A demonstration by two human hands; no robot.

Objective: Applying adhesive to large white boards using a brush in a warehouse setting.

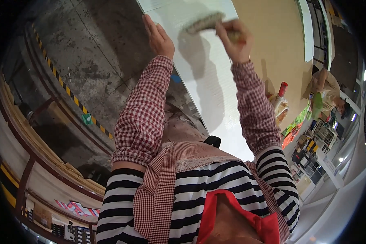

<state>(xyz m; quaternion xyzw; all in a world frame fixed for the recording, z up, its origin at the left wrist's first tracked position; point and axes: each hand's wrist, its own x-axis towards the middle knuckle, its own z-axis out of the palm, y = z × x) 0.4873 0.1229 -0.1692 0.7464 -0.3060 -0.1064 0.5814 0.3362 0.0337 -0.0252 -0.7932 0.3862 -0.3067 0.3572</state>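
Head: right hand [236,42] grips brush [204,23] over white sheet [205,77]; left hand [159,40], open, at edge.

Tan surface [269,28]: broad and flat, from where I watch.
White sheet [209,87]: lies along its left side.
Red-topped container [283,89]: sits there too, its lower part unclear to me.
Concrete floor [97,44]: bears yellow-and-black tape [67,90].
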